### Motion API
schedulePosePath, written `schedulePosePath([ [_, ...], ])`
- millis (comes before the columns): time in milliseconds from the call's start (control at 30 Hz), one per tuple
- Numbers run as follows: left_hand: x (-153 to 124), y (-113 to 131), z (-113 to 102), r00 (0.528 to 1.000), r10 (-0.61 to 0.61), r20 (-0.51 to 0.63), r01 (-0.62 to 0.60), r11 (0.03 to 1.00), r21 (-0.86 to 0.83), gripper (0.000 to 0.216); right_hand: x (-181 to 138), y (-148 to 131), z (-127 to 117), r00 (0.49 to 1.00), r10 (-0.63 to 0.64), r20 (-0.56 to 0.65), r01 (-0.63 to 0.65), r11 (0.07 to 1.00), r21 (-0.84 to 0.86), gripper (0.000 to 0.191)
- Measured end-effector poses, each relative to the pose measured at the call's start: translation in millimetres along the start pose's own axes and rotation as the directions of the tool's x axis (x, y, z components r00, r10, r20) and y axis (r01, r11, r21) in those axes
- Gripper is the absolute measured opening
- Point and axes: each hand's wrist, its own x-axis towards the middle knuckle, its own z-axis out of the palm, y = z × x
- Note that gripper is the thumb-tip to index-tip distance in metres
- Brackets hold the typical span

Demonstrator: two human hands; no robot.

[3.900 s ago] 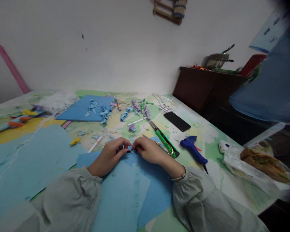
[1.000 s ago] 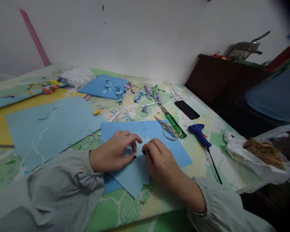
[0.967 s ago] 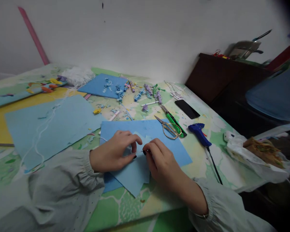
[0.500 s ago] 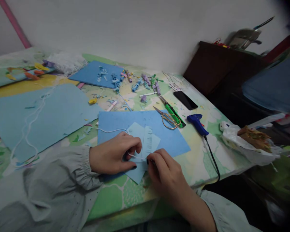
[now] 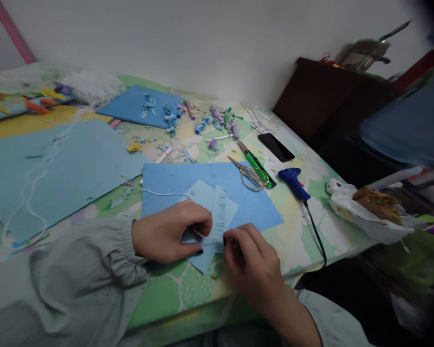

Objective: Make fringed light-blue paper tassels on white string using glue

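Note:
A white string (image 5: 164,193) runs in from the left, passes behind my left hand (image 5: 173,230) and comes out toward my right hand (image 5: 251,258). My left fingers are curled around the string, while the thumb stands apart from them. Between thumb and fingertips, my right hand pinches the string's other stretch. Below both hands lies a light blue strip (image 5: 220,205) with a row of short cuts. It rests over a light blue paper piece (image 5: 198,193), on top of a larger blue sheet (image 5: 262,205). What lies inside my right fingers is hidden.
Gold-handled scissors (image 5: 251,178), a green utility knife (image 5: 258,168), a blue glue gun (image 5: 294,183) and a black phone (image 5: 276,146) are to the right. Wrapped food (image 5: 378,205) sits at the right edge. Behind are several curled paper pieces (image 5: 202,124). A light blue sheet (image 5: 83,168) is left.
My right hand has shifted slightly right along the string, away from my left hand. The whole view has moved a little; the strip and sheets stay in place.

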Motion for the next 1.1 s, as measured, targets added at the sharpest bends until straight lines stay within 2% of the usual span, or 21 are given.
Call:
schedulePosePath([
  [267,3,9,-1,0.998,-0.008,0.055,0.005,0.998,0.059,0.020,0,0,-1,1.000,-0.009,-0.014,0.009,0.999,-0.040,0.012],
  [367,4,14,-2,0.998,0.041,0.053,-0.049,0.987,0.152,0.020,0,0,-1,1.000,-0.010,-0.011,0.010,0.998,-0.057,0.012],
  [533,2,17,-4,0.975,0.214,0.066,-0.221,0.869,0.443,0.013,-1,0,-1,1.000,-0.021,0.006,0.021,0.998,-0.054,0.013],
  [700,3,17,-3,0.934,0.343,0.096,-0.337,0.761,0.555,0.020,0,-1,-2,1.000,-0.015,0.014,0.016,0.998,-0.054,0.013],
  [867,8,15,3,0.911,0.410,0.050,-0.350,0.703,0.619,0.029,1,-1,-2,1.000,-0.031,-0.002,0.031,0.995,-0.091,0.011],
  [967,10,12,6,0.902,0.431,0.010,-0.347,0.714,0.608,0.028,1,-1,-2,0.999,-0.038,-0.026,0.035,0.993,-0.117,0.011],
  [1100,6,10,6,0.935,0.349,-0.068,-0.285,0.850,0.444,0.015,-2,-2,0,0.999,-0.030,-0.031,0.025,0.990,-0.137,0.011],
])
